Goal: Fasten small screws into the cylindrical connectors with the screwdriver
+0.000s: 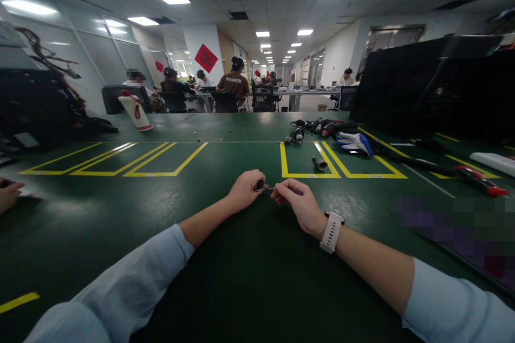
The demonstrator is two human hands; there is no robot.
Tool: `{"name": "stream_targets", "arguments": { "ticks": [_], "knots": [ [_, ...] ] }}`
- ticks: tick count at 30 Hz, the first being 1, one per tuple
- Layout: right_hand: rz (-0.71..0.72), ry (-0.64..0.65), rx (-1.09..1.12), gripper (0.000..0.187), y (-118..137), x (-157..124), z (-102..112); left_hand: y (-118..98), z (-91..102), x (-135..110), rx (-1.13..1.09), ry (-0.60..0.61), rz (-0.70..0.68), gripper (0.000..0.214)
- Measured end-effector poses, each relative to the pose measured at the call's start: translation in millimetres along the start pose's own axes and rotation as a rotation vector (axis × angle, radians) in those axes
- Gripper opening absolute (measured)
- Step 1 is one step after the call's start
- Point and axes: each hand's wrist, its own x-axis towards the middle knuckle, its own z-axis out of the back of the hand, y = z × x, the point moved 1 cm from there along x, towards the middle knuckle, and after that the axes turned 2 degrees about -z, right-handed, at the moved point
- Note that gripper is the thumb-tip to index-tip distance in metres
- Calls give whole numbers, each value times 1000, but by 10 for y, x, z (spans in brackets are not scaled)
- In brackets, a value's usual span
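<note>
The single head-worn view looks forward and down over the near left hand point(245, 192), right hand point(301, 204) and table point(241, 153), into the room point(341, 45).

Worktop point(225, 257): deep green, marked out in bright yellow tape point(284, 163). My sleeves point(132, 273): plain pale blue. Watch strap point(332, 232): off-white, pierced by a row of dark slots. Round part point(259, 186) in my left grip point(246, 191) – blackish, with a grey metallic rim. Driver point(298, 192) in my right grip point(298, 201) – purple handle, silvery shaft. Loose fitting point(319, 163): dark grey. Glove point(354, 143): white and blue. Long tool point(478, 179): black, red on the handle. Cup point(135, 112): white, red on top, red cord. Shirt point(233, 86) beyond: brown, white lettering.
</note>
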Motion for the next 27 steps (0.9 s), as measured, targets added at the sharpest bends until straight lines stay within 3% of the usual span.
{"name": "stream_targets", "arguments": {
  "ticks": [10, 16, 20, 27],
  "knots": [
    [-104, 49, 211, 19, 50, -1, 12, 27, 23, -1, -226, -39, 63, 13],
    [-12, -5, 90, 17, -2, 2, 21, 12, 12, 2, -77, -20, 58, 13],
    [-24, 1, 10, 16, 18, -14, -13, -9, 14, 2, -3, 21, 11, 11],
    [-119, 31, 236, 16, 23, 9, 3, -3, 26, 3, -182, -51, 37, 13]
  ]
}}
